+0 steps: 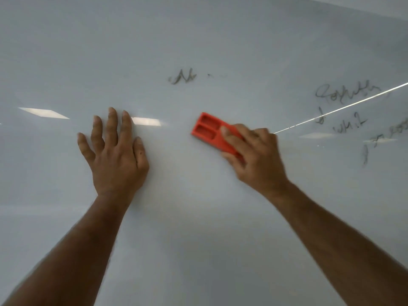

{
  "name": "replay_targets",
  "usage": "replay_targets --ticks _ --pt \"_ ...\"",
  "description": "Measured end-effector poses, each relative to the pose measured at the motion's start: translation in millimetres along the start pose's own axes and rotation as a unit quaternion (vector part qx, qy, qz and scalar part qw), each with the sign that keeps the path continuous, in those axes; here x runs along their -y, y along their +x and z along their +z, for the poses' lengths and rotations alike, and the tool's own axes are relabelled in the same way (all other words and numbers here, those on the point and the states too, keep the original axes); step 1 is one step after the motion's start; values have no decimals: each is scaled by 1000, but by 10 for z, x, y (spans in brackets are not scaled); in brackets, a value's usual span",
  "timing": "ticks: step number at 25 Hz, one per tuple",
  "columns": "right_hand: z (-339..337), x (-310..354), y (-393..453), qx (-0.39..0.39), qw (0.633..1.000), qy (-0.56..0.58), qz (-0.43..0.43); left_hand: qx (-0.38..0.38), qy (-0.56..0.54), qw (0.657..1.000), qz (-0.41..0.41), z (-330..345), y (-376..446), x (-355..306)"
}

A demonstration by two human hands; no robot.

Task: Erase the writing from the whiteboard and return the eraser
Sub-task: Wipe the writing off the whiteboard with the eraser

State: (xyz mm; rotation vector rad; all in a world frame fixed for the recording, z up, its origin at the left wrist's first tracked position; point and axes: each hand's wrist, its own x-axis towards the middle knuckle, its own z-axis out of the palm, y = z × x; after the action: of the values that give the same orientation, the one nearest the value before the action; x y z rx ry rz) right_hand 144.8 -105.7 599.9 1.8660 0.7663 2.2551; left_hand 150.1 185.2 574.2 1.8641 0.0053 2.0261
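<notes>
A white whiteboard (198,40) fills the view. My right hand (254,155) grips an orange-red eraser (207,131) and presses it flat on the board, right of centre. Smudged black writing (183,77) remains above the eraser. More black handwriting (346,93) runs in several lines down the right side. My left hand (112,151) lies flat on the board with fingers spread, holding nothing, left of the eraser.
Ceiling lights reflect as bright patches (43,112) on the glossy board. A thin bright line (340,110) crosses the right part diagonally. The board's upper right corner edge (375,5) shows at the top.
</notes>
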Motion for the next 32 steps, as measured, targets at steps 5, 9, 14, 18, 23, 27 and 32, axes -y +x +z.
replay_targets --ticks 5,9,14,18,23,27,32 --pt "-327 -984 -582 -22 970 -35 241 10 21 1000 2 2 2 15" --pt "-403 -812 -1060 -79 887 -32 454 14 28 999 2 14 -7 20" --pt "-182 197 -969 -78 942 19 325 10 26 1000 3 20 4 0" --pt "-85 857 -1085 -9 984 45 174 8 25 1000 11 11 0 22" --pt "-220 679 -1378 87 991 37 -97 7 22 1000 15 14 -8 25" --pt "-335 117 -1204 70 997 -7 -28 16 21 1000 14 12 -28 7" --pt "-163 -90 -272 -2 976 -16 218 30 25 999 6 -32 -27 -39"
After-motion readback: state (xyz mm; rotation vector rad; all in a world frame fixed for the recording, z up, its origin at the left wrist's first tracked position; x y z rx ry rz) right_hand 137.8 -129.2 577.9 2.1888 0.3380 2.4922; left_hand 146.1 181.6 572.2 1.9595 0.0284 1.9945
